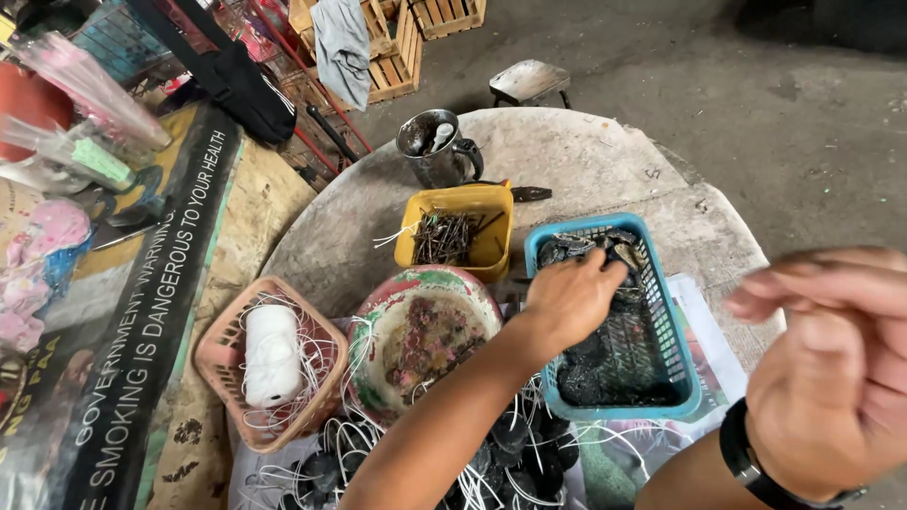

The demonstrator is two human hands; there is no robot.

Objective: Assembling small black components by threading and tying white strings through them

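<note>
Our left hand [572, 297] reaches into the blue basket [680, 392] and its fingers close on a dark, wet piece [605, 253] near the far rim; we judge it a light grasp, though the fingertips are partly hidden. Our right hand [831, 368] hangs near the camera, blurred, fingers loosely curled and holding nothing we can see. To do this well, we think we should pinch one piece only and lift it straight up, because the pieces look slippery. Beside the basket stand a yellow tub of nails [458, 231], a round bowl [425, 335], and a pink basket with white string [269, 359]. At the left lies a long black banner with white letters [142, 331].
</note>
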